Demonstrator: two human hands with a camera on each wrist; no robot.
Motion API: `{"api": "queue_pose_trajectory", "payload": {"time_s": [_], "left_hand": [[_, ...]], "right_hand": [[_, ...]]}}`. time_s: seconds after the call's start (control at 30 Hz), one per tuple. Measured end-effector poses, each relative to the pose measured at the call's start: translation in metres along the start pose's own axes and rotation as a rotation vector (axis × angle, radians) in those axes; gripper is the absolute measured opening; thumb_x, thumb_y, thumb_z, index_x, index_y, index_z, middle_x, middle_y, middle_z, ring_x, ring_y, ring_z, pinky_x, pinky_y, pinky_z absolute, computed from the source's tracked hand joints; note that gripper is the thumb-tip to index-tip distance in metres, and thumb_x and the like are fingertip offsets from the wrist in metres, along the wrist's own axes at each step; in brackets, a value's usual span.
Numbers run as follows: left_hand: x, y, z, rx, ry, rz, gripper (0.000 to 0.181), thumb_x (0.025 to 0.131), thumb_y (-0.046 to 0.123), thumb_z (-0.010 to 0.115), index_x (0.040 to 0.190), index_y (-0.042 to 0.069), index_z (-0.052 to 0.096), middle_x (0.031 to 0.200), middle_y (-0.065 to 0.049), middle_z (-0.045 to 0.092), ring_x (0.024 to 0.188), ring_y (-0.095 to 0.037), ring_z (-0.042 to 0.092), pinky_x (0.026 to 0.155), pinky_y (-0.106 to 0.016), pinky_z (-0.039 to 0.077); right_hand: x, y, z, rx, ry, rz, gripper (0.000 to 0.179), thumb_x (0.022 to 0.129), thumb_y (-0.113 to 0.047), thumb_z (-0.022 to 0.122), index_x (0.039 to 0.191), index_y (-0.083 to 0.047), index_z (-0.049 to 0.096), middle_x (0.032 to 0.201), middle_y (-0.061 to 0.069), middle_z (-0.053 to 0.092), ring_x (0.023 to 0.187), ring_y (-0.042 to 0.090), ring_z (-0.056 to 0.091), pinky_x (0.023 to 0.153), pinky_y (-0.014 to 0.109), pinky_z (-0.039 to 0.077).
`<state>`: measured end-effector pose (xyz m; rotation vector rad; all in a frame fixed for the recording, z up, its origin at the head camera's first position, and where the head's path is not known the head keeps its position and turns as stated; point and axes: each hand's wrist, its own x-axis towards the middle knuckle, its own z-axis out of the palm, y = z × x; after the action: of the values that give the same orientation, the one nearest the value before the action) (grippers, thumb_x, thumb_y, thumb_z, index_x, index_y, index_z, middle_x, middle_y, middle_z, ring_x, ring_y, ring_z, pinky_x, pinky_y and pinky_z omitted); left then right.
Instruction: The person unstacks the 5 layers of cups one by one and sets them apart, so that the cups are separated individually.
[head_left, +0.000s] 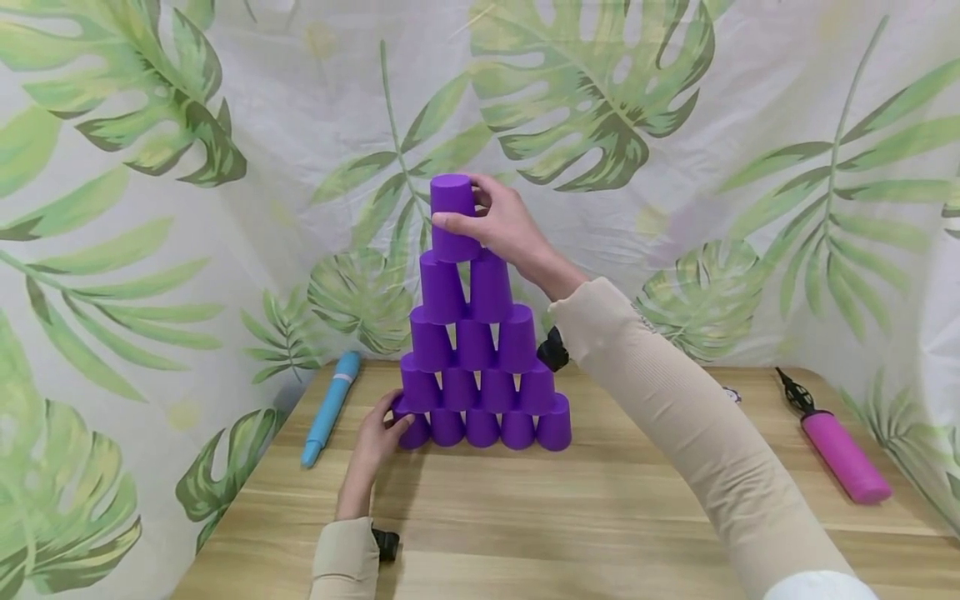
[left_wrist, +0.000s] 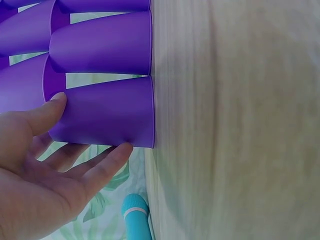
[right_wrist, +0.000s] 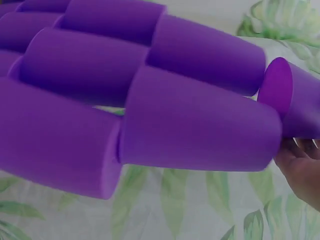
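Note:
Upside-down purple cups are stacked as a pyramid, with several in the bottom row (head_left: pixel 482 428). At its peak my right hand (head_left: pixel 510 221) grips the top purple cup (head_left: pixel 452 196), thumb in front and fingers behind. That cup sits over the two cups of the row below; in the right wrist view its open rim (right_wrist: pixel 276 85) appears tilted against a lower cup (right_wrist: pixel 205 120). Low at the left, my left hand (head_left: pixel 377 435) holds the leftmost bottom cup (left_wrist: pixel 107 115) between thumb and fingers. The thumb also lies by the rim of the cup above.
On the wooden table (head_left: pixel 525 525), a blue tube-shaped pump (head_left: pixel 332 408) lies left of the pyramid. A pink hand pump (head_left: pixel 843 454) with a black nozzle lies far right. A small white object (head_left: pixel 732 395) is partly hidden behind the right sleeve. Leaf-patterned cloth (head_left: pixel 300 125) hangs behind.

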<state>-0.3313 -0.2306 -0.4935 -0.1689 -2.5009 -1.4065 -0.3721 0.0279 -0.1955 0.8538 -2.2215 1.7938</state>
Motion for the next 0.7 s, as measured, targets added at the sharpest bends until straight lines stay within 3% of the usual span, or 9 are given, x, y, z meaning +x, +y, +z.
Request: {"api": "queue_pose_trajectory", "payload": {"time_s": [0.17,0.37,0.57,0.7], "left_hand": [[-0.001,0.001,-0.001,0.000,-0.009,-0.005,0.051,0.090,-0.001,0.063,0.137,-0.005,0.045,0.132,-0.032,0.050,0.124,-0.043,0.048,0.100,-0.051,0.046],[-0.002,0.002,-0.002,-0.012,-0.001,0.001,0.052,0.091,-0.001,0.062,0.138,-0.006,0.043,0.133,-0.032,0.049,0.124,-0.044,0.047,0.100,-0.053,0.046],[0.002,0.001,-0.005,-0.010,-0.028,-0.004,0.052,0.092,0.000,0.061,0.140,-0.004,0.041,0.135,-0.032,0.047,0.126,-0.043,0.045,0.103,-0.051,0.044],[0.002,-0.001,-0.003,-0.022,-0.040,-0.002,0.052,0.093,0.000,0.060,0.140,-0.004,0.041,0.135,-0.032,0.047,0.126,-0.044,0.045,0.103,-0.052,0.044]], "right_hand": [[-0.004,-0.006,-0.014,0.085,0.114,-0.055,0.062,0.083,-0.021,0.077,0.137,-0.011,0.048,0.122,0.008,0.062,0.109,0.018,0.060,0.092,0.033,0.053],[-0.014,0.000,-0.050,0.106,0.302,-0.085,0.058,0.082,-0.013,0.078,0.133,-0.010,0.050,0.121,0.014,0.061,0.107,0.024,0.060,0.094,0.038,0.052],[-0.043,0.032,-0.093,0.056,0.506,-0.057,0.060,0.082,-0.013,0.077,0.134,-0.012,0.049,0.124,0.013,0.057,0.111,0.025,0.056,0.098,0.040,0.048],[-0.071,0.069,-0.119,-0.018,0.597,0.027,0.061,0.085,-0.014,0.074,0.137,-0.013,0.044,0.130,0.012,0.053,0.119,0.023,0.052,0.104,0.037,0.045]]}}
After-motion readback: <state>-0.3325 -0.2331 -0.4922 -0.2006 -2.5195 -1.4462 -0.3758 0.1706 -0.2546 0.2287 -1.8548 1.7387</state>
